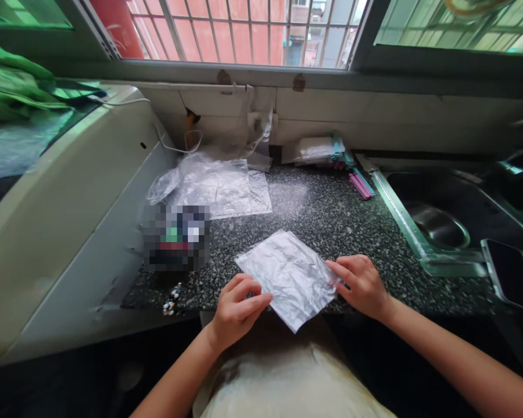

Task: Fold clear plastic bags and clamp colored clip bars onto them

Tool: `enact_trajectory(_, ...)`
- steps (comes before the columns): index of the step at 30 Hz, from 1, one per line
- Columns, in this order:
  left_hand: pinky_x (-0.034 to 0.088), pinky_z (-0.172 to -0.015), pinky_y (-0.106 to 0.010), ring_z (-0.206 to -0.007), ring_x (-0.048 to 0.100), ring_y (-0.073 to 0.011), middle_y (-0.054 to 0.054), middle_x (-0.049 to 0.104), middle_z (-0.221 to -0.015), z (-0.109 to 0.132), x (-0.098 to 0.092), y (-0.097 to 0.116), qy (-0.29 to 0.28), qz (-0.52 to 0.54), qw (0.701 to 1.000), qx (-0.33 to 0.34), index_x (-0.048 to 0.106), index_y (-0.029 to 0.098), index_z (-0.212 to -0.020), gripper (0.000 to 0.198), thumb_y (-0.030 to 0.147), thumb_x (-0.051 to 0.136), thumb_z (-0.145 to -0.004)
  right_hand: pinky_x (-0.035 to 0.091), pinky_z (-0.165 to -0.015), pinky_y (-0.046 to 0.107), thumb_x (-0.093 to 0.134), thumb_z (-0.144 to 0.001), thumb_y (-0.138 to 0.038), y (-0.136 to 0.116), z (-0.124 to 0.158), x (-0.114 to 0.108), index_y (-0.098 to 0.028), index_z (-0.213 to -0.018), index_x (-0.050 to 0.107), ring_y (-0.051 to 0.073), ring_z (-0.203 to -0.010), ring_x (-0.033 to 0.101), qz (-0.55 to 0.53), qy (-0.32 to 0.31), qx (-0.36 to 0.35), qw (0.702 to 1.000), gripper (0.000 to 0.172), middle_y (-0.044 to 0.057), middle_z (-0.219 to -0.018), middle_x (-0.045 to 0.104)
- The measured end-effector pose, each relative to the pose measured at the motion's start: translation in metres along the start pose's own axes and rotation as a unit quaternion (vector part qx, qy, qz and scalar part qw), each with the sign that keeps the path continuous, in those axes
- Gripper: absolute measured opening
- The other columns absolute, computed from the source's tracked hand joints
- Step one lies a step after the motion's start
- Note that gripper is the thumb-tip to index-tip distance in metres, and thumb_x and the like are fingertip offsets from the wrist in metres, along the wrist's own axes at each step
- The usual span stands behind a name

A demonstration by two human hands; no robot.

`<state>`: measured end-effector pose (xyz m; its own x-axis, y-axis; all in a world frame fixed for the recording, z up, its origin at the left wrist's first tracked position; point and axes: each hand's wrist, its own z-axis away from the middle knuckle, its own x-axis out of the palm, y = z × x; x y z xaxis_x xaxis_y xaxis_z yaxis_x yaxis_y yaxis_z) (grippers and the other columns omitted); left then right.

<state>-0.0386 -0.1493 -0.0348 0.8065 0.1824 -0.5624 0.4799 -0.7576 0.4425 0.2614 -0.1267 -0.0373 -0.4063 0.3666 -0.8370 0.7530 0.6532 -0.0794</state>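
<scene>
A small clear plastic bag [287, 276] lies flat on the speckled dark countertop [331, 215], one corner hanging past the front edge. My left hand [236, 307] pinches the bag's left edge with curled fingers. My right hand [361, 283] presses its fingers on the bag's right corner, holding it down.
A pile of more clear plastic bags [215, 186] lies further back on the left. A blurred dark object [176, 237] sits to the left. Coloured sealing clips [361, 184] lie by the steel sink [436, 223] on the right. A phone [512, 273] rests on the sink's edge.
</scene>
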Motion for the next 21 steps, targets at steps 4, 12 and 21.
enact_trajectory(4,0.048,-0.065,-0.026,-0.07,0.052,-0.0123,0.0,0.06,-0.068,0.009,-0.007,-0.001,-0.029,0.03,0.999,0.012,0.065,0.025,-0.086,0.015,0.014,0.056,-0.08,0.045,-0.074,0.031,0.051,-0.083,-0.02,0.005,-0.02,0.009,-0.027,-0.108,0.062,0.015,-0.077,0.055,-0.041,-0.052,-0.058,0.996,0.029,0.004,-0.085,0.061)
enact_trajectory(12,0.047,-0.071,-0.025,-0.073,0.053,-0.0131,-0.001,0.065,-0.072,0.026,-0.015,-0.006,-0.042,-0.114,0.992,0.026,0.066,0.023,-0.084,0.013,0.015,0.057,-0.08,0.042,-0.062,0.027,0.038,-0.087,-0.015,-0.002,-0.038,0.016,-0.023,-0.087,0.067,0.013,-0.068,0.051,-0.065,-0.123,-0.174,0.975,0.03,0.005,-0.079,0.063)
enact_trajectory(21,0.043,-0.069,-0.027,-0.075,0.05,-0.0162,-0.005,0.06,-0.074,0.014,-0.01,-0.008,-0.103,-0.187,0.977,-0.016,0.067,0.019,-0.082,0.015,0.017,0.052,-0.083,0.044,-0.063,0.027,0.044,-0.085,-0.016,-0.007,-0.031,0.01,-0.019,-0.084,0.066,0.015,-0.069,0.051,-0.11,-0.098,-0.125,0.981,0.022,0.006,-0.076,0.062)
